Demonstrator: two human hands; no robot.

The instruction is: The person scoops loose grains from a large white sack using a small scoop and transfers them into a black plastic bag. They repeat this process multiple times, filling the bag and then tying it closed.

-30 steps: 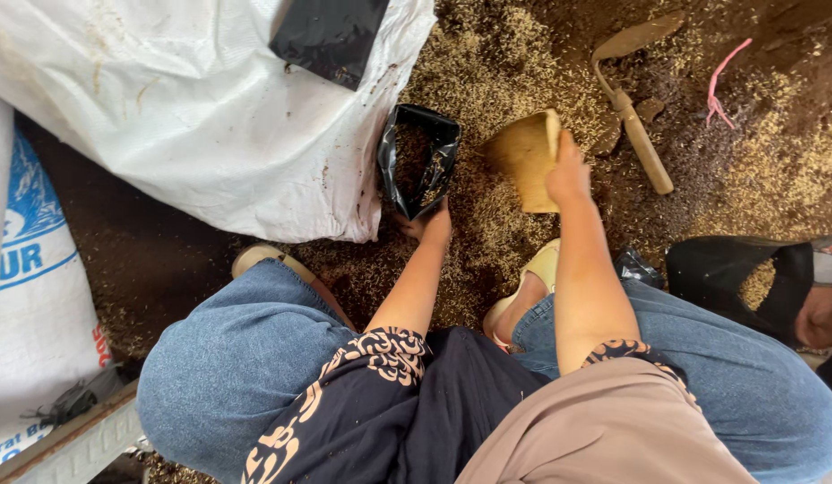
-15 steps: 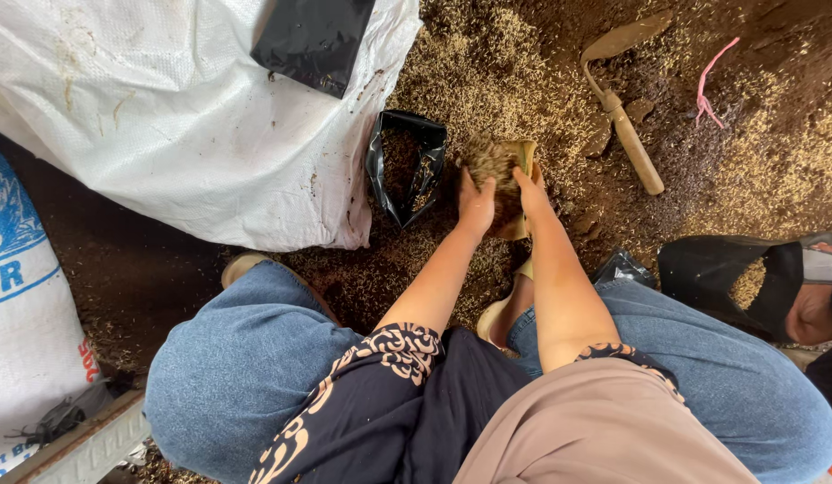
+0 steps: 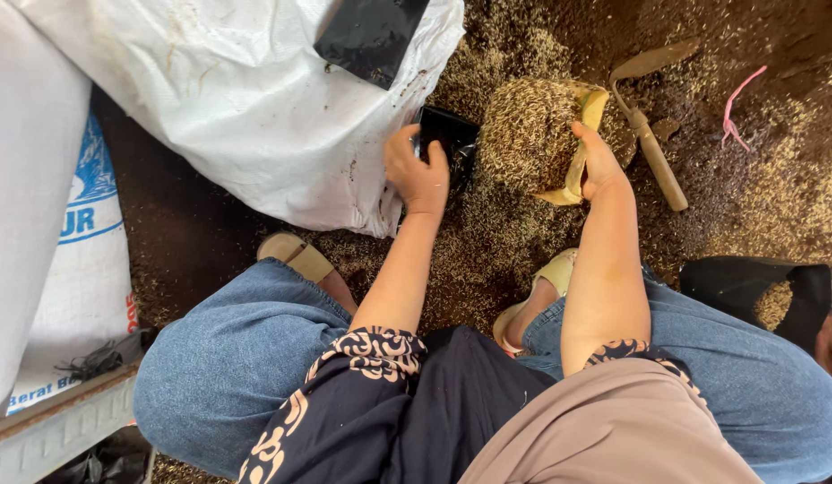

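Scoop (image 3: pixel 588 143): pale yellow, curved wall, heaped with dry, straw-coloured husk (image 3: pixel 528 134) of fine, grainy texture. Right hand (image 3: pixel 599 166) was clamped on its rim, thumb up over the edge, wrist bent, forearm reaching out from the knee; the scoop was tilted toward the left hand.

Bag (image 3: pixel 447 143): small, black, glossy plastic, soft and crumpled, mouth open. Left hand (image 3: pixel 418 175) was closed on its near edge, fingers curled over the film, arm nearly straight. The bag stood just left of the scoop, between the two hands.

Sack (image 3: pixel 245 108): large, white, woven plastic, creased and soil-stained, lying just left of the left hand, a flat black sheet (image 3: pixel 371 36) on top.

Trowel (image 3: pixel 649 134): rusted blade, wooden handle, lying just right of the right hand on the ground (image 3: pixel 774 179), which was dark soil strewn with loose husk.

Pink string (image 3: pixel 738 103): thin, looped, farther right.
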